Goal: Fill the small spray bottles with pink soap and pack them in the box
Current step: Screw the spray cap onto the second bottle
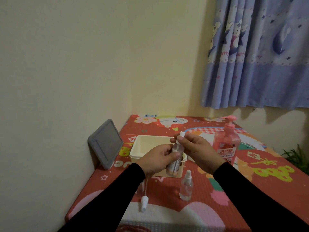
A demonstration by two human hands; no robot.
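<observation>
Held bottle: a small spray bottle (175, 158) is raised over the near edge of the cream box (143, 148), tilted, with a little pink soap at its bottom end
Left grip: the left hand (157, 159) curls round the bottle's body
Right grip: the right hand (196, 149) pinches the white cap (182, 134) at the bottle's top; whether it is turning on or off I cannot tell
Handling: likely light, thin clear plastic; smooth, and slippery if soapy; best held round the body, with the cap turned by fingertips
Count: two small spray bottles plainly seen, the held one and a clear bottle (186, 188) upright on the worktop (250, 190); one loose spray head (143, 204) lying near it; one pink soap pump bottle (226, 144); one box
Also: a grey tablet (105, 144) leans on the wall
</observation>
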